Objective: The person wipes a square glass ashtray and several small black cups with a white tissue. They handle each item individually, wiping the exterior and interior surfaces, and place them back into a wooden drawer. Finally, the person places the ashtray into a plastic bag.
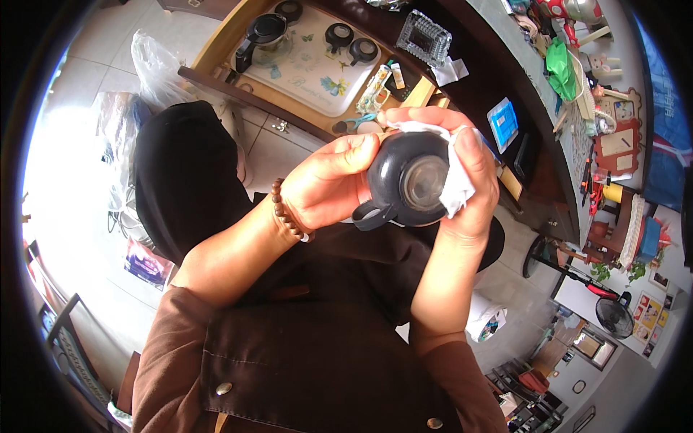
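Observation:
A black cup point(387, 169) with a loop handle and a round, glassy base is tilted so that its underside faces me. My left hand point(333, 181), with a brown bead bracelet at the wrist, grips the cup's left side. A white tissue or cloth point(458, 189) is pinched against the cup's right side by my right hand point(476, 168). It also runs along the rim's far side, partly hidden by the fingers. The handle points down and left, free of both palms.
Beyond my hands, an open drawer point(249, 104) holds a patterned white tray point(303, 81) with a black-lidded glass teapot point(269, 32) and several black cups point(339, 35). Light-blue scissors point(361, 120) lie near the drawer's front. A ridged glass dish point(424, 38) stands to the right.

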`<state>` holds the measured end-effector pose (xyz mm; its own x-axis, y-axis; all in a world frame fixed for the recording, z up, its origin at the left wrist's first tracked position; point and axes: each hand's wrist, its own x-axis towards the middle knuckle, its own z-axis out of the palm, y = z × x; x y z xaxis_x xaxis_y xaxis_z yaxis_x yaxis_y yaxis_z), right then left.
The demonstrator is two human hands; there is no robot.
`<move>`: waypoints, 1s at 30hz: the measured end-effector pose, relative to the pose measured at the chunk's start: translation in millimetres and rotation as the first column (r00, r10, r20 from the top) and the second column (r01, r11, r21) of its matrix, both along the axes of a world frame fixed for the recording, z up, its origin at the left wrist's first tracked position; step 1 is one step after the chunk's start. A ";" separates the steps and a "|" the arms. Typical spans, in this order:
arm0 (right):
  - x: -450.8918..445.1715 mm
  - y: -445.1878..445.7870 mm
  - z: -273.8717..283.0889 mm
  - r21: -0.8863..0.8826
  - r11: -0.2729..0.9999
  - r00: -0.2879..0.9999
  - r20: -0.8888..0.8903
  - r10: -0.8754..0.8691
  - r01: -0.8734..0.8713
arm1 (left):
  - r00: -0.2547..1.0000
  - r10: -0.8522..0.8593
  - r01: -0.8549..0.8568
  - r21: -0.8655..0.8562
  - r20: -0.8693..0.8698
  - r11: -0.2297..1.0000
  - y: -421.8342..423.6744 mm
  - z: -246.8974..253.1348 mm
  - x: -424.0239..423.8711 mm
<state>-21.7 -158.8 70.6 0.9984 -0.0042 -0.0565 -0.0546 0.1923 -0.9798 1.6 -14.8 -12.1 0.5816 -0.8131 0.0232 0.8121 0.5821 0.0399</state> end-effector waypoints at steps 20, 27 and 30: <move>3.9 11.9 -42.8 -0.698 0.677 0.960 0.275 -0.046 0.232 | 0.919 0.187 -0.337 0.448 0.347 0.828 -22.0 1.8 -11.6; 16.8 -9.0 -31.9 -0.046 0.996 0.981 -0.171 -0.088 0.081 | 0.306 -0.142 -0.716 0.325 0.942 0.618 -9.4 10.5 -10.7; 10.5 -19.6 -36.5 0.313 0.945 0.940 -0.341 0.017 0.097 | 0.128 -0.103 -0.722 0.164 0.986 0.672 -11.1 9.6 -8.1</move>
